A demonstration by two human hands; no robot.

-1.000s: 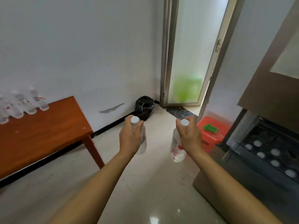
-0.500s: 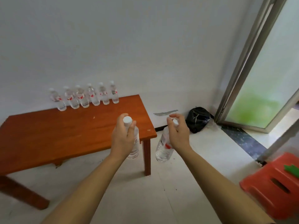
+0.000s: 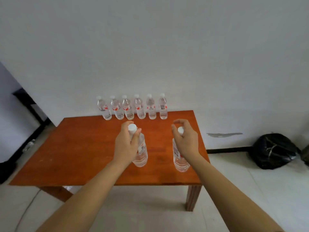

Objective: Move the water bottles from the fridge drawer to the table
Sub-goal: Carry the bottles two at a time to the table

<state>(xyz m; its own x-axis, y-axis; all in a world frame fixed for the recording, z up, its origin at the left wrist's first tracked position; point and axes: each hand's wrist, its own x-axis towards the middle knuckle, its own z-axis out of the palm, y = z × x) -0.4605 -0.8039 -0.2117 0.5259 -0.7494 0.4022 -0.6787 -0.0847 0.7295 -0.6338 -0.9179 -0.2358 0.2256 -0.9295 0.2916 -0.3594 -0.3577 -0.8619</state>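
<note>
My left hand (image 3: pixel 127 144) grips the neck of a clear water bottle (image 3: pixel 141 154) with a white cap, held upright over the middle of the brown wooden table (image 3: pixel 80 153). My right hand (image 3: pixel 186 139) holds a second clear bottle (image 3: pixel 179 160) by its neck over the table's right part. Whether either bottle's base touches the tabletop I cannot tell. Several more bottles with red labels (image 3: pixel 132 107) stand in a row along the table's far edge, against the white wall.
A black bag (image 3: pixel 274 151) lies on the pale tiled floor to the right of the table, by the wall. A dark doorway (image 3: pixel 25 104) opens at the left. The fridge drawer is out of view.
The view has swung left from the fridge and glass door to face the table. Both hands carried their bottles from over the floor to above the tabletop.
</note>
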